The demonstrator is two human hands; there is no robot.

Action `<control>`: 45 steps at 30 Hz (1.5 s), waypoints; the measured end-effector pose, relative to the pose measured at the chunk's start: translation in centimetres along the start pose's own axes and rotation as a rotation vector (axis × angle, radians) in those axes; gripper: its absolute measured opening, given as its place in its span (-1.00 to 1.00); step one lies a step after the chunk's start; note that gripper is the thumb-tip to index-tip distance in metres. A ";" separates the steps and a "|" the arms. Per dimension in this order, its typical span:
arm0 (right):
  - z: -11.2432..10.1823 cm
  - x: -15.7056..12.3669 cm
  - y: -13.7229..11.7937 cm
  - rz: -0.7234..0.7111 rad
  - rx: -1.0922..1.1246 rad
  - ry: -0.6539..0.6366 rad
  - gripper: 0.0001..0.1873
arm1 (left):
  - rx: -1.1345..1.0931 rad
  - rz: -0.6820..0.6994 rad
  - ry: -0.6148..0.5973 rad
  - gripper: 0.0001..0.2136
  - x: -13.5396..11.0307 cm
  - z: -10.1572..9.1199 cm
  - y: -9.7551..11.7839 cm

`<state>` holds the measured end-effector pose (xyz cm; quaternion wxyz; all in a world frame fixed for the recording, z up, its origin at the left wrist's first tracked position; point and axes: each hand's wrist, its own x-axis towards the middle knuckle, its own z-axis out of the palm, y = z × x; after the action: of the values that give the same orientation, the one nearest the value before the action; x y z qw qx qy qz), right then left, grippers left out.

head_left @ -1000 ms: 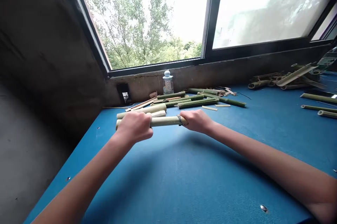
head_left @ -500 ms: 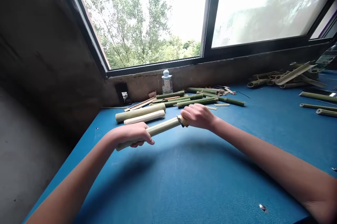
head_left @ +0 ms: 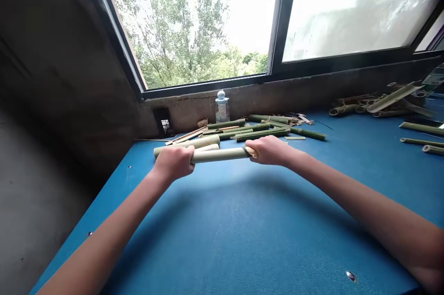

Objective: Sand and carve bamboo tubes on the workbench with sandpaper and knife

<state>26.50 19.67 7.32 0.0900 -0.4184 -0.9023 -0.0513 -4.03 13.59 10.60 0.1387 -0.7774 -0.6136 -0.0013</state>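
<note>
A pale green bamboo tube (head_left: 219,155) is held nearly level above the blue table, between my two hands. My left hand (head_left: 175,162) is wrapped round its left end. My right hand (head_left: 266,149) grips the other end, where a tan, rough-looking part with a dark edge shows by the fingers; whether that part is a separate piece I cannot tell. Just behind my left hand lie a thick bamboo tube (head_left: 204,141) and a peeled pale bamboo length (head_left: 208,147), partly hidden by the hand and the held tube.
Green bamboo pieces (head_left: 262,134) and thin strips lie along the wall below the window. A glass jar (head_left: 222,109) with a pale blue lid stands behind them. Split bamboo (head_left: 391,101) is heaped at the back right, with more lengths (head_left: 421,128) nearer. The blue table (head_left: 243,230) has metal fittings.
The bamboo tube has gone from slanting to nearly level. My left hand has risen and turned so its back faces up, round the tube's left end. My right hand has shifted slightly right.
</note>
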 end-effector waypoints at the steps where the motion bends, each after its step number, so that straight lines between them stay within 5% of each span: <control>1: 0.2 0.1 -0.3 0.008 -0.020 0.038 -0.86 | -0.013 -0.004 -0.027 -0.81 0.1 -0.2 -0.4; 6: 0.8 0.5 -1.0 0.008 -0.038 0.094 -0.77 | -0.171 0.062 -0.359 -0.85 0.0 -2.1 -1.7; 8: 0.6 0.5 -0.7 0.026 -0.015 0.079 -0.75 | -0.197 0.098 -0.406 -0.80 -0.2 -2.7 -1.5; 14: -1.9 -0.4 1.5 0.002 0.170 -0.295 -0.80 | -0.030 0.119 0.016 -0.74 -0.8 -2.6 2.0; 18: -2.8 -0.9 1.0 -0.021 0.225 -0.443 -0.79 | 0.024 0.125 0.061 -0.73 -0.8 -1.3 2.3; 23: -1.9 -0.6 -2.6 0.077 0.088 -0.167 -0.87 | 0.003 0.019 -0.062 -0.85 -0.4 -1.6 -0.3; 26: -0.8 -0.3 -4.0 0.069 0.000 0.003 -0.83 | -0.106 0.000 -0.288 -0.91 -0.2 -2.4 -2.0; 30: 0.8 0.3 -4.3 0.016 -0.026 0.081 -0.79 | -0.216 0.025 -0.571 -0.76 -0.3 -2.9 -3.2; 32: 1.1 0.5 -3.7 0.033 -0.017 0.090 -0.78 | -0.207 0.032 -0.520 -0.78 -0.4 -3.0 -2.8; 38: -0.5 0.0 -0.2 -0.004 0.111 -0.111 -0.70 | -0.035 0.116 0.001 -0.70 -0.5 -2.7 0.2; 41: -1.1 -0.2 0.4 -0.038 0.111 -0.146 -0.71 | -0.007 0.132 0.056 -0.68 -0.4 -2.0 0.5; 45: -0.1 0.0 -0.8 0.030 0.007 0.049 -0.82 | -0.019 0.035 0.010 -0.68 -0.1 -1.4 -0.6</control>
<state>25.87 19.12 7.36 0.1141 -0.4302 -0.8937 -0.0571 -4.43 13.30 12.03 0.1343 -0.7893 -0.5991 -0.0083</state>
